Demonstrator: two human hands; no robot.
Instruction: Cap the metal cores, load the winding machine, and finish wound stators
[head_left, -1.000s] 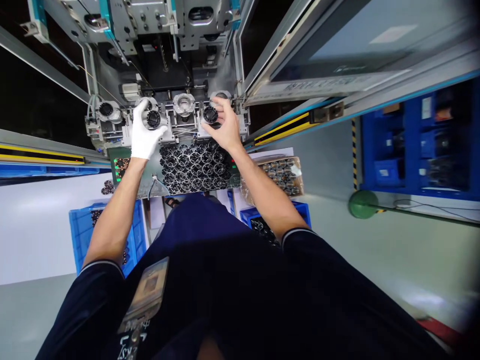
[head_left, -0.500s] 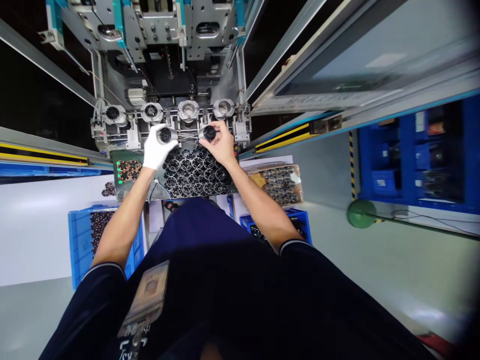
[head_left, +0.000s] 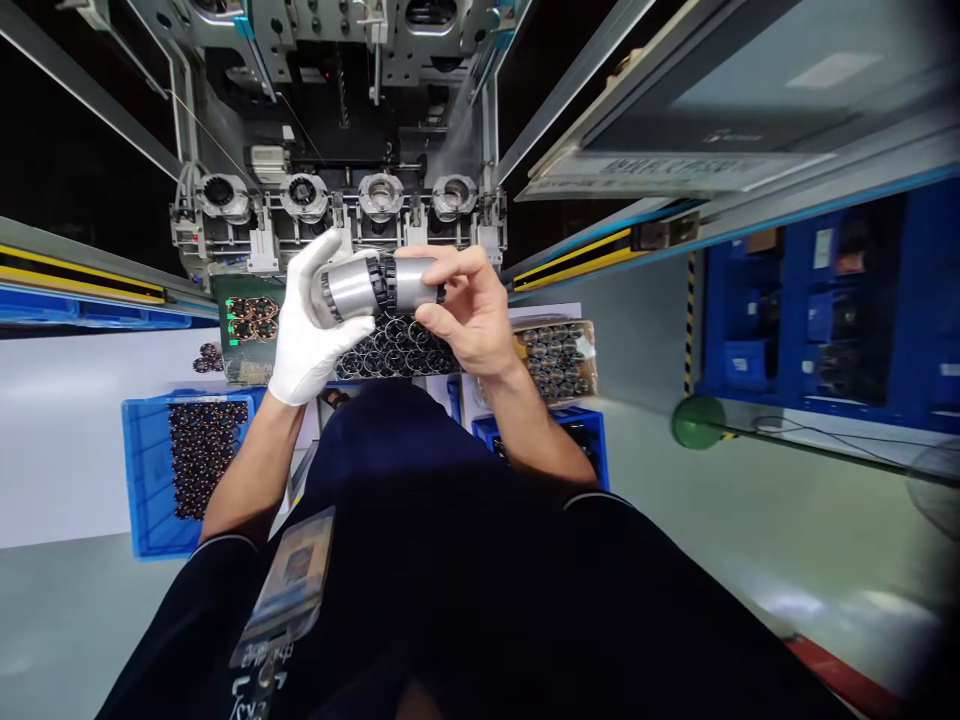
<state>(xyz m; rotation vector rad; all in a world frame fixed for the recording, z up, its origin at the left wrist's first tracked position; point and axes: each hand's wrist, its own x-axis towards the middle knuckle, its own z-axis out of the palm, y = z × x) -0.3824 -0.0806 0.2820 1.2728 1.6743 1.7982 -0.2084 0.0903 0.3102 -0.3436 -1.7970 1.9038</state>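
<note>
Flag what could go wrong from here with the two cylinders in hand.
1. The left cylinder and right cylinder meet or nearly meet at black toothed ends, slightly askew: teeth could chip.
2. Both seem held over the packed parts: a slip could drop one there.
3. The right hand is bare and might mark the metal.

Left cylinder and right cylinder: silver-walled, black toothed ends, held sideways in my left hand and right hand respectively, facing ends touching or nearly so.
</note>
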